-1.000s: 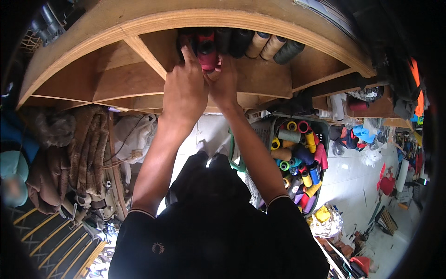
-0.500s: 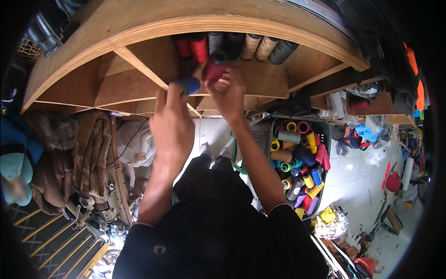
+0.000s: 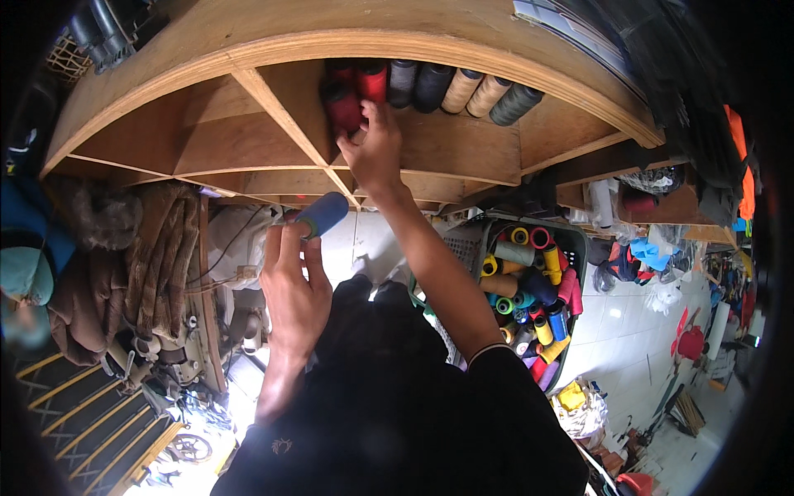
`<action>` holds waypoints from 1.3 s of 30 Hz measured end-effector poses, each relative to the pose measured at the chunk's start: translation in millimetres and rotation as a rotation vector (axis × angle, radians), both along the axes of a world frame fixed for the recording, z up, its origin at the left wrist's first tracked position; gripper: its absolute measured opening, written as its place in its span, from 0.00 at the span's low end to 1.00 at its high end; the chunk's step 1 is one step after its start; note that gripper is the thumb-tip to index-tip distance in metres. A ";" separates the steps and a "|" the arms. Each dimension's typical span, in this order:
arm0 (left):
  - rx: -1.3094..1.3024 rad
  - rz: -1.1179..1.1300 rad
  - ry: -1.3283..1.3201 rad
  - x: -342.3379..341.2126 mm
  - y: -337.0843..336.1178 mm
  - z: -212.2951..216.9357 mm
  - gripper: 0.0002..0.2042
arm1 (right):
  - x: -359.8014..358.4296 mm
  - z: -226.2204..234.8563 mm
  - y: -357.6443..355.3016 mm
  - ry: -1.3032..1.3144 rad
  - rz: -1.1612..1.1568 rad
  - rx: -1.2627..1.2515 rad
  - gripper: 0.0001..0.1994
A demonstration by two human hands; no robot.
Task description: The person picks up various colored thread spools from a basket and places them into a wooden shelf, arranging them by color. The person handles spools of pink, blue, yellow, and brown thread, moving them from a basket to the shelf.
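Note:
My left hand (image 3: 296, 285) grips a blue thread spool (image 3: 325, 215) by one end, below the front edge of the wooden shelf. Up in the shelf compartment, my right hand (image 3: 374, 157) has its curled fingers and thumb against a dark red thread spool (image 3: 341, 107). That spool stands at the left end of the row, in front of another red one. Beside it are a bright red spool (image 3: 372, 81), a grey spool (image 3: 403, 83), a black spool (image 3: 432, 87), tan spools (image 3: 461, 91) and a dark grey-green spool (image 3: 516, 105).
Wooden dividers (image 3: 281, 120) split the shelf (image 3: 413, 43) into compartments. At right below it, a dark plastic crate (image 3: 581, 256) holds several coloured thread spools. Brown fabric (image 3: 169, 264) hangs at left. Clutter and a yellow-edged folding gate (image 3: 91, 422) lie beyond.
My right hand has moved the dark red spool left and up into the compartment's left end. My left hand has lowered with the blue spool, away from the shelf.

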State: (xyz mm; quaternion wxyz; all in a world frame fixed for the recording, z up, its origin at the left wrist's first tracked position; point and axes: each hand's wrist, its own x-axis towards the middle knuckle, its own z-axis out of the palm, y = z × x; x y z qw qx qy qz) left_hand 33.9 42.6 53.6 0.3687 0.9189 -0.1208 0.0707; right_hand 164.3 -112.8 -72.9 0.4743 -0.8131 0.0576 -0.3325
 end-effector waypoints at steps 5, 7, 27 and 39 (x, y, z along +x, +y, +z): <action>-0.028 -0.023 0.001 6.8 2.6 -6.3 0.07 | 4.9 -0.1 -0.7 -0.015 -0.006 0.033 0.24; -0.007 -0.016 0.000 7.7 1.2 -2.8 0.07 | 6.2 -1.5 -0.4 -0.062 -0.021 0.005 0.23; -0.365 -0.255 -0.094 73.6 -74.4 -25.7 0.19 | -53.1 35.1 -45.1 0.038 0.207 0.103 0.20; -0.299 -0.235 -0.007 86.9 -68.6 -60.8 0.25 | -11.0 7.8 -42.3 -0.019 0.006 -0.025 0.26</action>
